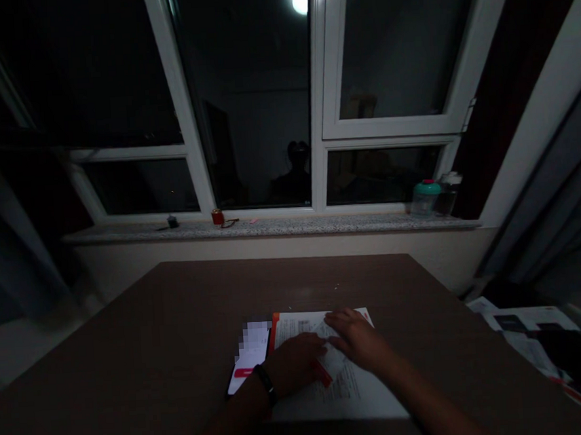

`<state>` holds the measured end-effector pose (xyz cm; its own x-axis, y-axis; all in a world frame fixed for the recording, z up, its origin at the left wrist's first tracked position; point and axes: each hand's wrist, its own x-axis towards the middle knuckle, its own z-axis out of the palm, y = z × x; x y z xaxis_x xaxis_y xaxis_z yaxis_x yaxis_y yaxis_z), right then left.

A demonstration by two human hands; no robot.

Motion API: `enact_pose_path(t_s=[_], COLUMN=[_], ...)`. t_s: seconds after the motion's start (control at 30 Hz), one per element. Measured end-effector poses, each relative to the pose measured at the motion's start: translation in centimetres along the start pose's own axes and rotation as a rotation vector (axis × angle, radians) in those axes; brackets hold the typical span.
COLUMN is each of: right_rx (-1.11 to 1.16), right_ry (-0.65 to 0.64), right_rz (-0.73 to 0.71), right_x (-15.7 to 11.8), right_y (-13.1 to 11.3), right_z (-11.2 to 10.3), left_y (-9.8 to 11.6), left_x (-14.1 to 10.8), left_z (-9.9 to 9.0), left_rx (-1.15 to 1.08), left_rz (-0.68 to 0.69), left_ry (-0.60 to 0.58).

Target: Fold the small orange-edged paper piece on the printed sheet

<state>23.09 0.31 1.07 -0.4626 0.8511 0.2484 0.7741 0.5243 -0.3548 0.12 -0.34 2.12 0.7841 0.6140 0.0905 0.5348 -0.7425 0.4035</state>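
Printed page (348, 391): on brown table (197, 295), right of lit phone (252, 359). Print dark on white, too small to read; orange strip at upper left edge (276, 321). Left hand (295, 363) curled over page, red piece (324, 375) projecting below; right hand (358, 341) across upper right, fingers extended. Cannot tell whether either grips anything.

We are holding our left hand (297, 363) and right hand (360, 341) over a printed page (351, 404), with a lit phone (252, 357) lying just left of them.
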Motion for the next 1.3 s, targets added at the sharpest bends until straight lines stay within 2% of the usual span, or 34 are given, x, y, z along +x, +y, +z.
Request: enact_pose_path(t_s=[0.13,0.7,1.0,1.3], right_rx=[-0.022,-0.001,-0.007,-0.025], right_ry=[0.032,-0.039,-0.052,-0.072], right_rz=[0.051,-0.048,-0.049,-0.06], right_x=[0.0,0.0,0.0,0.0], right_y=[-0.1,0.0,0.1,0.1], right_z=[-0.7,-0.1,-0.2,-0.5], left_y=[0.0,-0.7,-1.1,-0.5], left_x=[-0.2,-0.1,0.0,0.0], left_z=[0.0,0.8,1.0,0.5], left_rx=[-0.013,-0.005,-0.009,-0.006], left_rz=[0.004,0.003,0.032,0.011], left_ry=[-0.007,0.028,0.043,0.04])
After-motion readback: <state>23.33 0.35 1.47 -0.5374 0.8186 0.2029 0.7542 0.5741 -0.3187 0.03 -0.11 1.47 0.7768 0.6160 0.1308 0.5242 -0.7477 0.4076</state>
